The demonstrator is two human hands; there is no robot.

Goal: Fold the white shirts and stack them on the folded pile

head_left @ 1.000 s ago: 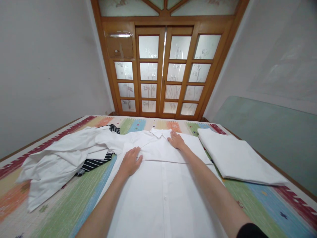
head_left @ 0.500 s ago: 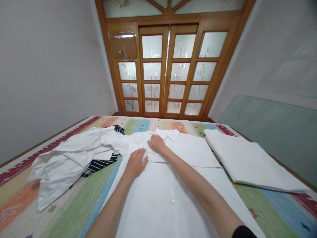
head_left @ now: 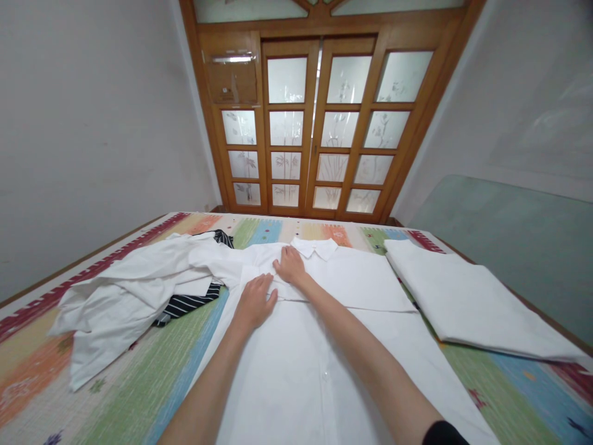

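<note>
Wooden doors point(head_left: 309, 123) beyond bright striped cloth point(head_left: 171, 358). White shirt point(head_left: 287, 364) lies on cloth, collar point(head_left: 315, 248) at far end. Left hand point(head_left: 254, 301) flat on shirt, thumb spread from fingers. Right hand point(head_left: 290, 266) rests on shirt near collar; cannot tell if it pinches.

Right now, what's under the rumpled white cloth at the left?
Black cloth with white stripes shows past its near and far edges, and the colorful cover is visible around it. Whatever lies beneath the white cloth's middle is hidden.
</note>
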